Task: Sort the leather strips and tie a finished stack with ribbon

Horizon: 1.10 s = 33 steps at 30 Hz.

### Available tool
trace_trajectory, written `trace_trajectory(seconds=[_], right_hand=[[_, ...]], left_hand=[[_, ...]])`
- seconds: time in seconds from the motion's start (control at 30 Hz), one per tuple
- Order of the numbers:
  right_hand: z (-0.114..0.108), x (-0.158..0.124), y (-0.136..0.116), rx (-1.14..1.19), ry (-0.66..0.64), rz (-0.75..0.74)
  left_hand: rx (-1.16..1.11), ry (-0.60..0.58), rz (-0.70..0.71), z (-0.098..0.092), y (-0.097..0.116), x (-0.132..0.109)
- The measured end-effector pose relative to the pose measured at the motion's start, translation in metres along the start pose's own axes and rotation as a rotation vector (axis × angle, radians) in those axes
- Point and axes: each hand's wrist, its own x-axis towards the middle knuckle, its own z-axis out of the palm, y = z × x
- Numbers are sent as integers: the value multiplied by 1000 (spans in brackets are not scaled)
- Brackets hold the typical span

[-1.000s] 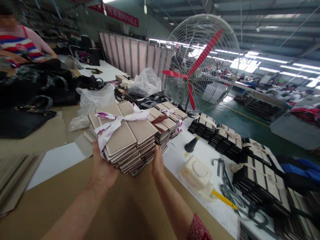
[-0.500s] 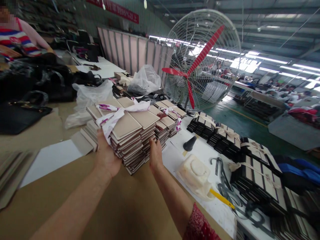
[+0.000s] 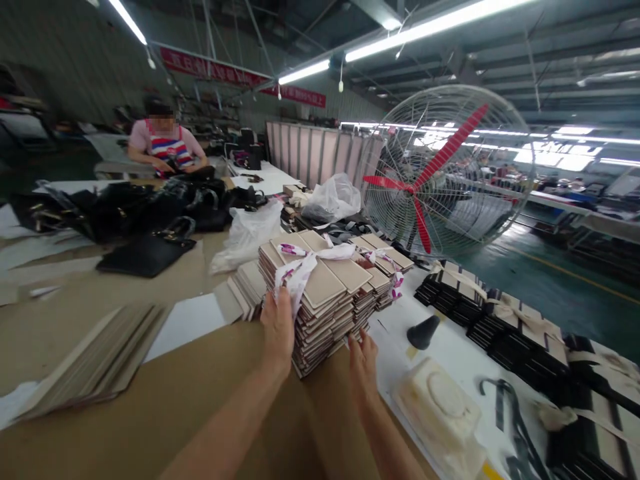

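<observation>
A tall bundle of beige board panels [image 3: 323, 287] stands on the brown table covering, tied on top with a white and purple cloth strip [image 3: 300, 272]. My left hand [image 3: 279, 330] presses against its near left side, thumb up beside the hanging strip. At the bundle's lower right corner is my right hand [image 3: 363, 360], its fingers apart and loosely extended; whether the fingertips still touch the panels is hard to see. A second tied bundle [image 3: 383, 257] sits directly behind. Loose beige panels [image 3: 245, 290] lean by the left side.
Grey boards [image 3: 100, 360] lie at left, with black handbags [image 3: 147, 253] beyond. A person [image 3: 167, 147] works behind them. On the right are a black cone [image 3: 423, 332], a whitish plastic container [image 3: 440, 407], black straps [image 3: 515, 420] and tied black-edged bundles [image 3: 525, 327]. A large fan [image 3: 445, 173] stands behind.
My view has swung left and up, so the scene sits further right and lower. My right hand has loosened at the bundle's corner; my left hand stays against its side.
</observation>
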Motion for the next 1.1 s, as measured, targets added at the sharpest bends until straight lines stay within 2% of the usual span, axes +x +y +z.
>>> trace_trajectory(seconds=[0.07,0.13,0.2,0.3,0.4,0.47,0.57,0.7,0.77,0.83,0.93,1.03,1.1], right_hand=[[-14,-13,10,-23,-9,-26],[-25,-28,24,-50,-39,-61],[-32,-43,40,-62,-95,-88],[-37,-63,61,-62,-162,-91],[-38,-74,65,-56,-222,-96],[-41,-80,56,-66,-269,-87],[-43,-90,38,-128,-288,-109],[-35,-103,27,-214,-355,-181],[-25,-110,30,-251,-394,-175],[-12,-119,36,-281,-436,-155],[8,-137,49,-316,-562,-138],[20,-163,67,-370,-674,-156],[22,-183,81,-433,-710,-243]], left_hand=[[295,77,211,1,-4,-8],[476,21,343,4,-10,-15],[538,-32,407,7,-13,-18],[546,-50,367,6,-12,-18],[564,-110,329,-6,-6,-27],[599,-168,317,-21,-3,-42],[646,-305,293,-52,-5,-82],[695,-617,144,-101,-20,-151],[710,-799,-26,-125,-34,-189],[708,-926,-240,-148,-48,-227],[669,-932,-455,-178,-61,-285],[592,-804,-570,-200,-58,-330],[577,-718,-643,-211,-54,-348]])
